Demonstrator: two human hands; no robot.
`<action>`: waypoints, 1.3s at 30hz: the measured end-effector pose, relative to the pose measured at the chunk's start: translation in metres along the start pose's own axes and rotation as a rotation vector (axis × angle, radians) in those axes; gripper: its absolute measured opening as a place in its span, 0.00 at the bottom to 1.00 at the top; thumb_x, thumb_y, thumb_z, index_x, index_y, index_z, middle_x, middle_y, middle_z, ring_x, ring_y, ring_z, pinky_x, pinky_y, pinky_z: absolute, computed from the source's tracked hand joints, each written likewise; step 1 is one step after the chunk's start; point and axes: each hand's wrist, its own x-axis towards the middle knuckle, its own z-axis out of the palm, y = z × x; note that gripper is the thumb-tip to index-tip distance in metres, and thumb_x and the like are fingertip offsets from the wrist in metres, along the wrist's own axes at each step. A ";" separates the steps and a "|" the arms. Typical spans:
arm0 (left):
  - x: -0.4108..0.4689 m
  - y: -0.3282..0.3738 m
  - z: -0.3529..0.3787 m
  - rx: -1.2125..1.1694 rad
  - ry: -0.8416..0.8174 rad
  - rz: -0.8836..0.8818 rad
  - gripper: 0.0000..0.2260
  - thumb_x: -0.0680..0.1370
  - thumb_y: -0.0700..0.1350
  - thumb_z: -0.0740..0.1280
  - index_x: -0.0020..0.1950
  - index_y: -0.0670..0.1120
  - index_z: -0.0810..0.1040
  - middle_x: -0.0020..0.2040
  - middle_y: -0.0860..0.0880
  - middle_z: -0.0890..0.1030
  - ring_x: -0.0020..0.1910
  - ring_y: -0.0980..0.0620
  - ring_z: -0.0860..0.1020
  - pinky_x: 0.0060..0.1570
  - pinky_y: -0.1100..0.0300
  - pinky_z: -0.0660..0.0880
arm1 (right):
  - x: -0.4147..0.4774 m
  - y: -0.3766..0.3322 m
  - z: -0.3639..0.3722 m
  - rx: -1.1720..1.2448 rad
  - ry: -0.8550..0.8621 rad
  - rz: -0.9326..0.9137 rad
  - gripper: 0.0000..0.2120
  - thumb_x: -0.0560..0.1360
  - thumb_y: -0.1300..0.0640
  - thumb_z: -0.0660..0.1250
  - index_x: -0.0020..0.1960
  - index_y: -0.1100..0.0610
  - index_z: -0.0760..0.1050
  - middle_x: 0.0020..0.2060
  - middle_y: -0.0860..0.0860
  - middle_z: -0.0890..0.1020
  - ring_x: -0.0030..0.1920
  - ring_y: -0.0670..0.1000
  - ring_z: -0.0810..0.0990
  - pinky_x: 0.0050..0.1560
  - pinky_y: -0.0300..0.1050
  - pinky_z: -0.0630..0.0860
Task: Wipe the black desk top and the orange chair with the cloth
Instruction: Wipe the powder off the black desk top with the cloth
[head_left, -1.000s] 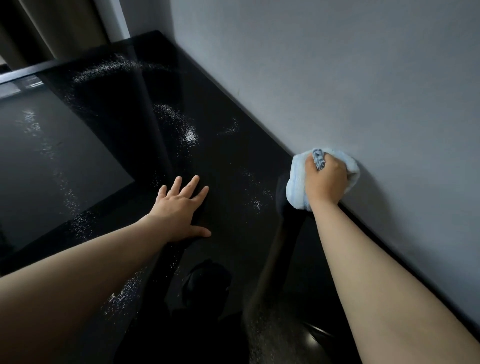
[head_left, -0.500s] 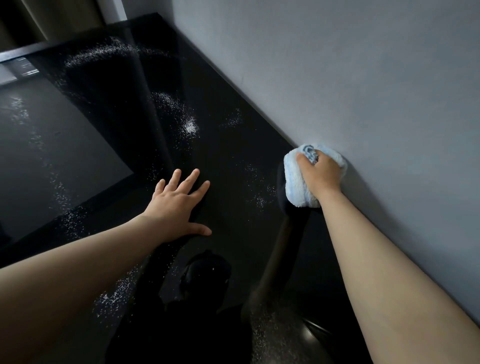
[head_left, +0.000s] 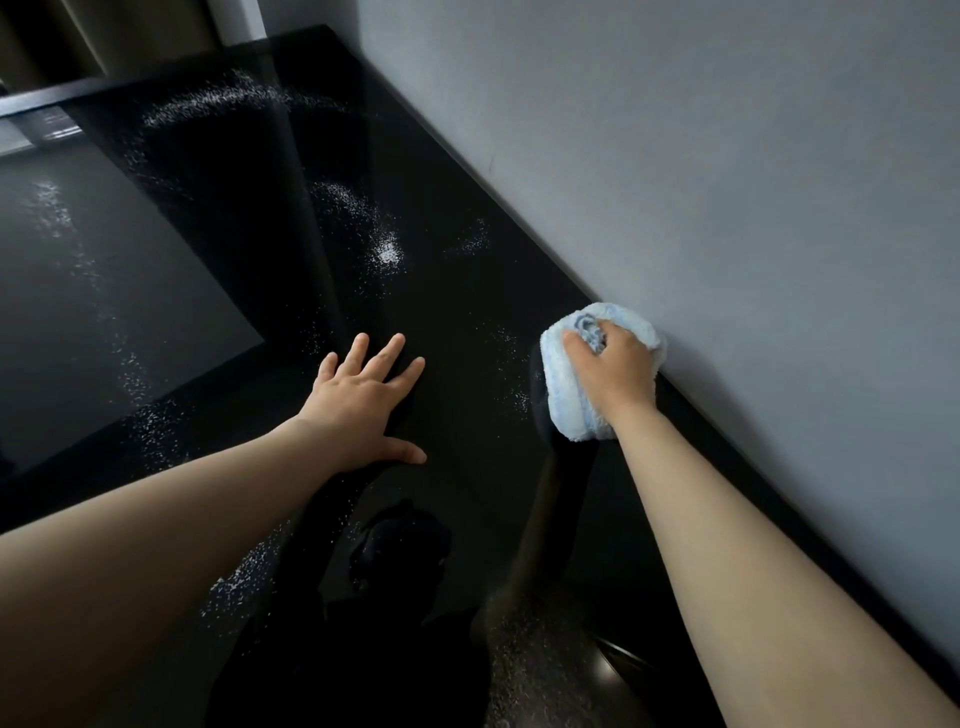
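Black and glossy, the desk top (head_left: 467, 312) is seen running along a grey wall (head_left: 727, 208), with white specks (head_left: 387, 254) scattered over it in arcs and small patches. Compared with a second ago, the light blue cloth (head_left: 561, 384) has been drawn slightly out from the wall, so that its left edge now lies closer to the specks beside it; its far side is still touching the foot of the wall. The cloth is bunched under the right hand (head_left: 613, 374), whose fingers are curled over the top and dug into the folds, most of the fabric being left showing on the thumb side and below the palm. The left hand (head_left: 363, 410) is kept where it was, laid flat on the desk top with fingers spread and thumb out, well apart from the cloth. Both forearms are reflected dimly in the surface.
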 end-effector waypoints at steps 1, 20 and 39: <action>0.000 0.000 0.000 0.001 -0.001 -0.002 0.50 0.67 0.72 0.65 0.78 0.57 0.41 0.78 0.51 0.36 0.77 0.41 0.37 0.74 0.42 0.43 | -0.005 -0.002 0.001 -0.008 0.001 -0.017 0.14 0.76 0.51 0.65 0.34 0.53 0.70 0.31 0.45 0.75 0.33 0.43 0.72 0.40 0.40 0.70; -0.002 0.003 -0.008 0.021 -0.042 -0.001 0.50 0.68 0.70 0.66 0.79 0.56 0.41 0.79 0.49 0.37 0.77 0.39 0.38 0.75 0.41 0.45 | -0.088 -0.020 0.042 0.013 -0.046 -0.098 0.18 0.75 0.50 0.66 0.56 0.63 0.79 0.53 0.56 0.82 0.57 0.52 0.79 0.63 0.47 0.74; -0.090 -0.067 0.012 -0.024 -0.070 -0.157 0.56 0.63 0.77 0.62 0.79 0.50 0.40 0.78 0.46 0.35 0.77 0.38 0.38 0.73 0.38 0.46 | -0.164 -0.052 0.068 -0.024 -0.033 -0.175 0.24 0.71 0.46 0.59 0.57 0.60 0.81 0.53 0.54 0.83 0.58 0.52 0.79 0.64 0.45 0.71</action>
